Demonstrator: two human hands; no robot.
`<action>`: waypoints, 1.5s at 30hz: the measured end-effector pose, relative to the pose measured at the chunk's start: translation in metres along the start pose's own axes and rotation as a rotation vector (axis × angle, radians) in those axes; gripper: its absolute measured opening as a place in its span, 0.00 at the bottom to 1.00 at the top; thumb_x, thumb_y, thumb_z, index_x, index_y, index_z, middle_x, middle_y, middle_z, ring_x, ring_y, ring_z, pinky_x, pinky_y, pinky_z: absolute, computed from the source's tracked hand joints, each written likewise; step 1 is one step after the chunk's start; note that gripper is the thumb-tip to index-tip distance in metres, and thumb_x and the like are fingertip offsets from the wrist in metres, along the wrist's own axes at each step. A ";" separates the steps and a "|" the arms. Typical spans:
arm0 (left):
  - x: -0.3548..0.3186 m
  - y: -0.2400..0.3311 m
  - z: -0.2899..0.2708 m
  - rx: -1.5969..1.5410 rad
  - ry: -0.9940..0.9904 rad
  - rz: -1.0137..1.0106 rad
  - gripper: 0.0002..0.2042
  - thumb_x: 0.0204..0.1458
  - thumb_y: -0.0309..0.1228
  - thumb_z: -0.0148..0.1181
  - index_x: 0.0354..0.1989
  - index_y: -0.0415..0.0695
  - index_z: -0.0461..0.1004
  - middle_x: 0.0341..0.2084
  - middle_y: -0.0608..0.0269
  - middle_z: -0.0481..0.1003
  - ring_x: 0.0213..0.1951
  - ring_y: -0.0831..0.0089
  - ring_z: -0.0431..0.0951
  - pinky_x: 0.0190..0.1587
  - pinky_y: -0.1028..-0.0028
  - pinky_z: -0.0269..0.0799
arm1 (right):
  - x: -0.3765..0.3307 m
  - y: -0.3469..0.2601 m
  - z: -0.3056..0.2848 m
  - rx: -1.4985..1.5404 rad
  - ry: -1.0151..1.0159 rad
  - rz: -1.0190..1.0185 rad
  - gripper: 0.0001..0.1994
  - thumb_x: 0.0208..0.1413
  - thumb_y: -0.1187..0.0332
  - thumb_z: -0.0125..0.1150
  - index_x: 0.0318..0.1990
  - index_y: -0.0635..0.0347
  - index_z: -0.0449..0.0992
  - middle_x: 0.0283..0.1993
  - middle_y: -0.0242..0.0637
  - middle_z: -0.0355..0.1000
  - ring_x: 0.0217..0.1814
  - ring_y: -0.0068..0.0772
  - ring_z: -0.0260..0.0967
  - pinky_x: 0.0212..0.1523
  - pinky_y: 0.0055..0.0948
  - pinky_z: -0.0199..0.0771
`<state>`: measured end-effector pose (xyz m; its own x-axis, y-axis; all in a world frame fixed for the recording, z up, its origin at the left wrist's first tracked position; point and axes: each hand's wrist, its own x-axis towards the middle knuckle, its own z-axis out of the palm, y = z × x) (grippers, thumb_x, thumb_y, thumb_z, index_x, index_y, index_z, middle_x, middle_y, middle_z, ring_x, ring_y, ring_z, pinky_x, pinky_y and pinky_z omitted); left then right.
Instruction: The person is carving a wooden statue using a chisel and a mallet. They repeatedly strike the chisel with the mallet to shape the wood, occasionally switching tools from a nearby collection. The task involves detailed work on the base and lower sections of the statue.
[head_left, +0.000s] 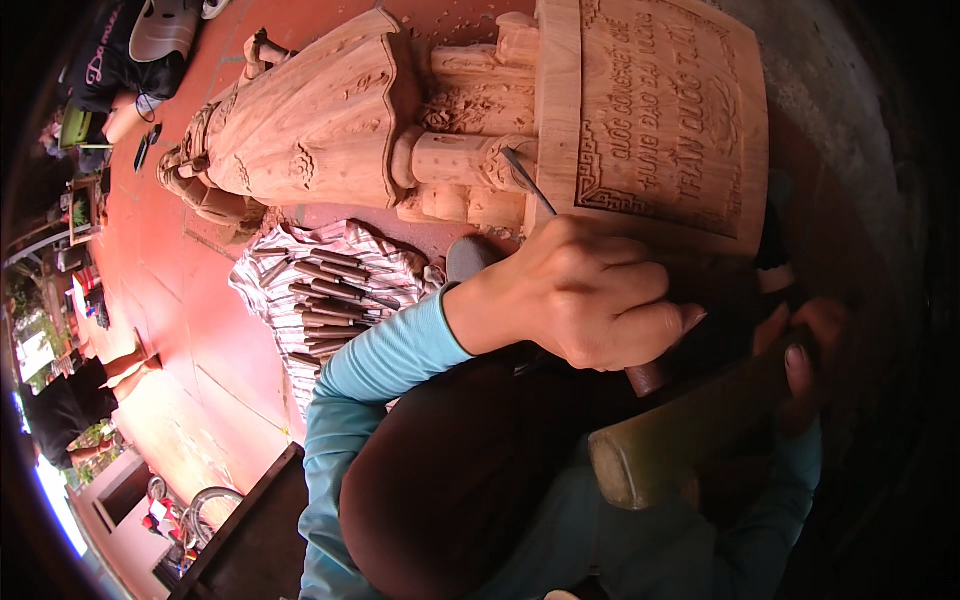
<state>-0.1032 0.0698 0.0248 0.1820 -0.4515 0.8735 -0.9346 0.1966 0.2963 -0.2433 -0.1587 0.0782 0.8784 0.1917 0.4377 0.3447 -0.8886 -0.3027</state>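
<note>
A carved wooden statue (310, 120) of a robed figure lies on its side, its head to the left and its lettered base (660, 130) to the right. My left hand (590, 290) is closed around a chisel (530, 180); its thin blade touches the statue's leg beside the base, and its handle end shows below my fist. At the right, in shadow, my right hand (805, 345) grips a thick pale wooden mallet (690, 435). The mallet's blunt end is close below the chisel handle, apart from it. Part of my right hand is dark.
Several carving tools (330, 300) lie on a striped cloth (265, 275) beside the statue. Red tiles (170, 270) cover the floor. A dark-edged box or table (250, 540) stands at the lower left. Another person (70, 410) and a bicycle (210, 510) are farther off.
</note>
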 end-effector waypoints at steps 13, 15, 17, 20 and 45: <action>0.028 -0.014 0.025 0.225 0.118 -0.193 0.13 0.41 0.23 0.63 0.13 0.45 0.64 0.10 0.68 0.58 0.09 0.74 0.62 0.10 0.74 0.57 | -0.016 0.041 0.026 0.181 0.142 -0.050 0.26 0.51 0.88 0.54 0.57 0.61 0.61 0.45 0.53 0.64 0.34 0.34 0.66 0.33 0.28 0.73; 0.030 -0.016 0.032 0.253 0.142 -0.188 0.15 0.42 0.24 0.64 0.13 0.46 0.62 0.09 0.68 0.57 0.09 0.74 0.62 0.10 0.73 0.57 | -0.029 0.050 0.035 0.230 0.212 0.046 0.24 0.52 0.88 0.54 0.56 0.63 0.61 0.45 0.53 0.64 0.35 0.33 0.67 0.33 0.27 0.73; 0.030 -0.016 0.033 0.285 0.122 -0.203 0.16 0.42 0.25 0.64 0.12 0.46 0.60 0.09 0.67 0.56 0.09 0.73 0.62 0.10 0.73 0.57 | -0.035 0.050 0.044 0.196 0.279 0.135 0.22 0.52 0.87 0.54 0.55 0.65 0.62 0.44 0.52 0.65 0.36 0.33 0.67 0.33 0.26 0.73; 0.031 -0.016 0.035 0.346 0.126 -0.212 0.17 0.41 0.26 0.65 0.12 0.48 0.59 0.09 0.70 0.55 0.10 0.77 0.62 0.10 0.75 0.56 | -0.019 0.050 0.045 0.017 0.293 0.029 0.21 0.51 0.88 0.54 0.53 0.67 0.64 0.43 0.49 0.66 0.35 0.32 0.66 0.33 0.26 0.72; 0.034 -0.020 0.030 0.374 0.132 -0.312 0.09 0.41 0.28 0.61 0.16 0.47 0.66 0.12 0.70 0.59 0.15 0.76 0.68 0.13 0.74 0.63 | 0.014 0.012 0.003 -0.416 -0.270 0.591 0.09 0.48 0.71 0.61 0.29 0.58 0.65 0.29 0.34 0.63 0.31 0.33 0.65 0.37 0.28 0.65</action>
<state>-0.0878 0.0241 0.0368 0.4845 -0.3203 0.8140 -0.8706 -0.2668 0.4133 -0.2255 -0.1653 0.0784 0.9466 -0.3159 0.0646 -0.3127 -0.9482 -0.0554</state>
